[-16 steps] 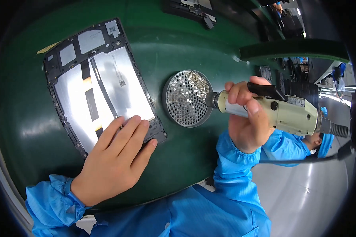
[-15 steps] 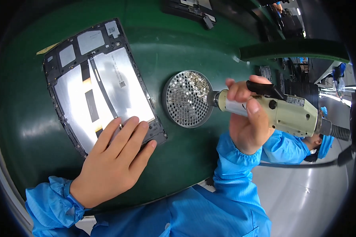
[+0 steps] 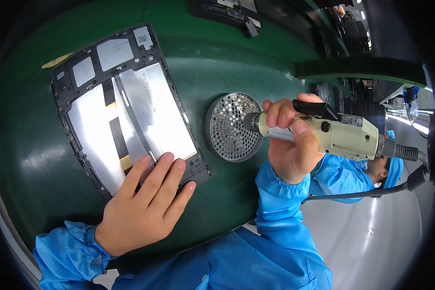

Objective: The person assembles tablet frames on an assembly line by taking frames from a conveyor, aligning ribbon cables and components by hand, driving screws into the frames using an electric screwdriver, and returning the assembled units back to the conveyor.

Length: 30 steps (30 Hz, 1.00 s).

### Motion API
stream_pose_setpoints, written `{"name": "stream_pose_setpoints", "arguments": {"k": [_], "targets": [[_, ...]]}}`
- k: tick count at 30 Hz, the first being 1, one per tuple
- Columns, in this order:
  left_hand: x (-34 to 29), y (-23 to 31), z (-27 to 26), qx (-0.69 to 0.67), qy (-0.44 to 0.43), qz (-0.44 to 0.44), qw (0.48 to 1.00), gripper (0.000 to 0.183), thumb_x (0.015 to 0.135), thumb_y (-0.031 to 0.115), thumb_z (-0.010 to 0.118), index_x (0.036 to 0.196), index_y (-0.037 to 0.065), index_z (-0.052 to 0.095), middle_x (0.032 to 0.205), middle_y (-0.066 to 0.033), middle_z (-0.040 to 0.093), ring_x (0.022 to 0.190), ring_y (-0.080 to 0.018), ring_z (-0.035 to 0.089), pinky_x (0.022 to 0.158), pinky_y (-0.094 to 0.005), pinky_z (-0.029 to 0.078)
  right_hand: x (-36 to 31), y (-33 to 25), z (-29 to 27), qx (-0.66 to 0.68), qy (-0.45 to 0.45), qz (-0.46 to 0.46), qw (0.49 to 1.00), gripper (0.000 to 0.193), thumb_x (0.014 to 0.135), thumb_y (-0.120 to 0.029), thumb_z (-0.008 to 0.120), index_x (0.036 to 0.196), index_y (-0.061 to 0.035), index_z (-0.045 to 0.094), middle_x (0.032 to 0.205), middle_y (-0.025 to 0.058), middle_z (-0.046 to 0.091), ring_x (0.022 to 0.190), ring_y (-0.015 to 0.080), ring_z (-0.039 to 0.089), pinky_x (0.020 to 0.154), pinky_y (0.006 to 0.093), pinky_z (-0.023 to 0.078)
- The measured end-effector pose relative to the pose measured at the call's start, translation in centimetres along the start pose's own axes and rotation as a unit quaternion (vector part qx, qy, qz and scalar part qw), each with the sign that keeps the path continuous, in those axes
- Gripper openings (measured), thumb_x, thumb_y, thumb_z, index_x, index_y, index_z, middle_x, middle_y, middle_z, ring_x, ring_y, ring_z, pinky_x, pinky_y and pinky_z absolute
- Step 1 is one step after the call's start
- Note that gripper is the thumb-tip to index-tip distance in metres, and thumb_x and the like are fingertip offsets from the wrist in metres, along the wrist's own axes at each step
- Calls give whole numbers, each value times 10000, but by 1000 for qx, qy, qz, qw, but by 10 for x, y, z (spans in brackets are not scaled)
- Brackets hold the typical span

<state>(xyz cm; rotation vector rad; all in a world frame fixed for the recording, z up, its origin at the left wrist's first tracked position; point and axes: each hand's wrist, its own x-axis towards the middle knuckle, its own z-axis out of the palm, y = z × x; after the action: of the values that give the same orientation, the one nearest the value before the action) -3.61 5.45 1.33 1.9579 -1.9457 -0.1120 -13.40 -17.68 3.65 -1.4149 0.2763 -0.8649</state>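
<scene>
A tablet-like device frame (image 3: 171,113), black-edged with silvery panels, lies on the green mat at the left. Flat on its near end rests my left hand (image 3: 147,205), fingers stretched out, holding nothing. My right hand (image 3: 295,145) is wrapped round a pale green electric screwdriver (image 3: 350,137) with a black lever and a corded end. The tool lies almost level, its nose pointing left over the right side of a round screw tray (image 3: 229,137). That tray is full of small holes, with loose screws heaped toward its far side. The screwdriver's tip cannot be made out.
Another dark device part (image 3: 232,14) lies at the far edge of the green mat (image 3: 246,203). A green bar (image 3: 362,67) runs across the right. Beyond the screwdriver, a person in a blue cap (image 3: 395,171) and blue sleeve is nearby. The tool's cable (image 3: 362,194) trails at the right.
My right hand and the screwdriver have shifted slightly left, so the nose reaches further over the screw tray. My left hand stays on the device frame.
</scene>
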Motion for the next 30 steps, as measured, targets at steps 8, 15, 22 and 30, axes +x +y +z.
{"name": "stream_pose_setpoints", "arguments": {"k": [8,15,22,30], "targets": [[0,0,1,-6,4,1,1000,242,835,119,647,1074,136,674,1202,-191,601,1188,-349,533,1004,-494,397,0,5,-6,-10,5,7,1000,357,816,-75,597,1147,18,499,754,108,558,692,233,558,756,430,465],[0,-2,3,3,7,12,1000,232,840,129,641,1070,131,674,1197,-194,602,1181,-353,537,1006,-496,397,0,6,-7,-9,4,8,1000,342,811,-69,593,1131,16,508,754,110,559,697,235,563,766,434,468],[-2,-1,2,-32,41,8,999,208,810,117,624,1002,79,691,1163,-238,602,1159,-370,548,994,-510,407,0,6,-6,-11,-7,-1,1000,336,799,-48,581,1119,18,504,742,112,551,695,230,557,775,447,467],[-5,-2,7,-39,79,13,996,190,784,103,625,937,33,712,1127,-249,615,1127,-389,566,990,-514,416,-12,-31,-2,-6,-43,-61,997,451,823,-163,634,1234,-70,473,749,77,547,705,213,540,794,470,421]]}}
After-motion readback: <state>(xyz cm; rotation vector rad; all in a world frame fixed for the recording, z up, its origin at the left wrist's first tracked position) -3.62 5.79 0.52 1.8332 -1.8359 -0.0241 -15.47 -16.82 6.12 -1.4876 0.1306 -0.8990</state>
